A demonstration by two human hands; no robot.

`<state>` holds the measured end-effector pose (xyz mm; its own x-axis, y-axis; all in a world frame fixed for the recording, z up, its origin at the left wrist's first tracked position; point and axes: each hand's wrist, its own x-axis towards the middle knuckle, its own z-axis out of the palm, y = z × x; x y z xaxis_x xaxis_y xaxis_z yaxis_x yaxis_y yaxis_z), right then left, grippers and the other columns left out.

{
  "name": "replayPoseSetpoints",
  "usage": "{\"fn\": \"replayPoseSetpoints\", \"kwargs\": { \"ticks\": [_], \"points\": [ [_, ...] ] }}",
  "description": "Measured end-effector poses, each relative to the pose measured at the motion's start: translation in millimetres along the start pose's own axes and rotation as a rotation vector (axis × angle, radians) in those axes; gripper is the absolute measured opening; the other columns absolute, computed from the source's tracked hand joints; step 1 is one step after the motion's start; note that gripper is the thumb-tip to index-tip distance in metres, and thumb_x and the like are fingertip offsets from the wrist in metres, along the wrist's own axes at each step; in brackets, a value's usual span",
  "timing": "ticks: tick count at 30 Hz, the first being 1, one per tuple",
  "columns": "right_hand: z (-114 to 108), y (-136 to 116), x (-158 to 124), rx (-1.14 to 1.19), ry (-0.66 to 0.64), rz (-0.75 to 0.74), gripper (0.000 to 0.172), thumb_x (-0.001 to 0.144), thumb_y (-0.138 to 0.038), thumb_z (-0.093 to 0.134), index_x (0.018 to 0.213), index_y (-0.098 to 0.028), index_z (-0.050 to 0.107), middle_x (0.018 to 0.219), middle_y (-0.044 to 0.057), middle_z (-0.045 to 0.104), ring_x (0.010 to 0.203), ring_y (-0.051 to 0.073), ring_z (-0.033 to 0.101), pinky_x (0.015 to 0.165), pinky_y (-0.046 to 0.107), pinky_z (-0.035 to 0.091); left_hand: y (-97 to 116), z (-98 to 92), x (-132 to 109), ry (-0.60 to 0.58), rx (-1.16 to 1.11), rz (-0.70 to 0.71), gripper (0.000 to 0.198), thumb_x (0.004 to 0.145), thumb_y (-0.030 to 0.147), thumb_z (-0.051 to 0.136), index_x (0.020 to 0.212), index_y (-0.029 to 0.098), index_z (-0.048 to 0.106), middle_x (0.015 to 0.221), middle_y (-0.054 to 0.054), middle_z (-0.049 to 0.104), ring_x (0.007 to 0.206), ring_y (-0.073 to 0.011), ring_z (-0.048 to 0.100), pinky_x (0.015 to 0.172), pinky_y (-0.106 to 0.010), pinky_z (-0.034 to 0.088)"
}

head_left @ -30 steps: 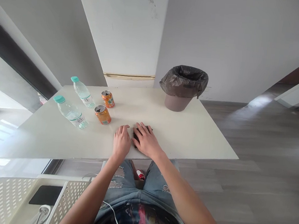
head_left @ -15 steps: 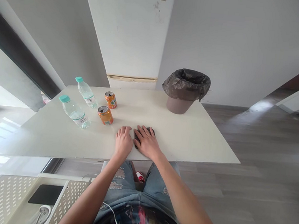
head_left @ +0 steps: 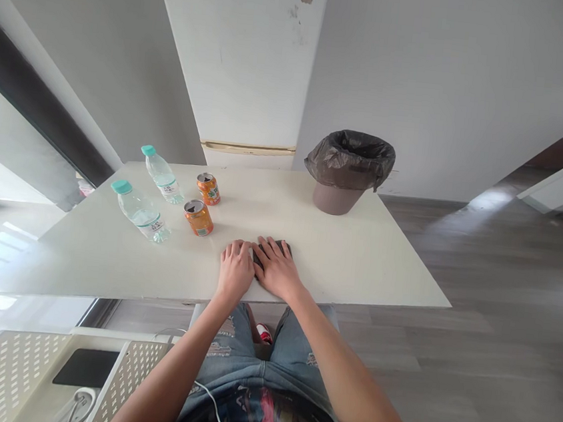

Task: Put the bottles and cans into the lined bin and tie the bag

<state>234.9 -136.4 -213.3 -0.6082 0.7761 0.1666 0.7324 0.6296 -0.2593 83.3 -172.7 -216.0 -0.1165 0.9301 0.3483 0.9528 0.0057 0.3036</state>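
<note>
Near the table's front edge, my right hand point(head_left: 278, 272) lies flat with its fingers spread over a thin, dark, flat object point(head_left: 257, 259), most of which the hand covers. Its kind cannot be made out. Beside it, my left hand point(head_left: 235, 272) rests palm down, its fingertips on the tabletop and its thumb side against the dark object and the right hand. Two orange drink cans, a near one point(head_left: 199, 218) and a far one point(head_left: 208, 189), stand opened to the left. Farther left are two clear bottles with teal caps, one nearer point(head_left: 141, 213) and one behind point(head_left: 163, 177).
A brown bin point(head_left: 337, 200) lined with a black bag point(head_left: 350, 161) stands at the white table's point(head_left: 381, 268) back right. Behind the table is a white fridge point(head_left: 242, 59). A perforated white basket point(head_left: 8, 363) at lower left holds a dark flat item and a white cable.
My left hand has shifted slightly to the right, closing the gap to the dark object and my right hand. My right hand, the cans, bottles and bin stay in place.
</note>
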Motion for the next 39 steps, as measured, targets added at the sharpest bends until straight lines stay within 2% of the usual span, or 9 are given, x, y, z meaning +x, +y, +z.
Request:
{"fn": "replayPoseSetpoints", "kwargs": {
  "ticks": [30, 36, 39],
  "points": [
    [-0.1, 0.5, -0.6, 0.026, 0.040, -0.010, 0.057, 0.110, -0.044, 0.037, 0.163, -0.025, 0.043, 0.172, 0.006, 0.035, 0.160, 0.031, 0.029, 0.130, 0.057, 0.023, 2.5, -4.3, 0.8, -0.033, 0.023, -0.009, 0.037, 0.095, 0.009, 0.046, 0.126, 0.020, 0.063, 0.127, -0.016, 0.063, 0.114, -0.0325, 0.057, 0.102, -0.049, 0.046],
    [1.5, 1.2, -1.8, 0.035, 0.028, -0.013, 0.058, 0.111, -0.045, 0.033, 0.164, -0.024, 0.041, 0.173, 0.005, 0.032, 0.162, 0.030, 0.025, 0.131, 0.056, 0.020, 1.1, -3.0, 0.4, -0.022, 0.014, 0.000, 0.037, 0.095, 0.008, 0.045, 0.126, 0.020, 0.063, 0.126, -0.015, 0.063, 0.112, -0.0320, 0.058, 0.102, -0.048, 0.046],
    [-0.5, 0.4, -2.0, 0.038, 0.028, -0.016, 0.060, 0.111, -0.045, 0.032, 0.167, -0.023, 0.035, 0.175, 0.005, 0.027, 0.163, 0.029, 0.020, 0.132, 0.056, 0.018, 1.3, -3.2, 0.7, -0.021, 0.007, -0.008, 0.037, 0.096, 0.009, 0.046, 0.126, 0.020, 0.063, 0.125, -0.015, 0.063, 0.112, -0.0319, 0.058, 0.100, -0.048, 0.047]
  ]
}}
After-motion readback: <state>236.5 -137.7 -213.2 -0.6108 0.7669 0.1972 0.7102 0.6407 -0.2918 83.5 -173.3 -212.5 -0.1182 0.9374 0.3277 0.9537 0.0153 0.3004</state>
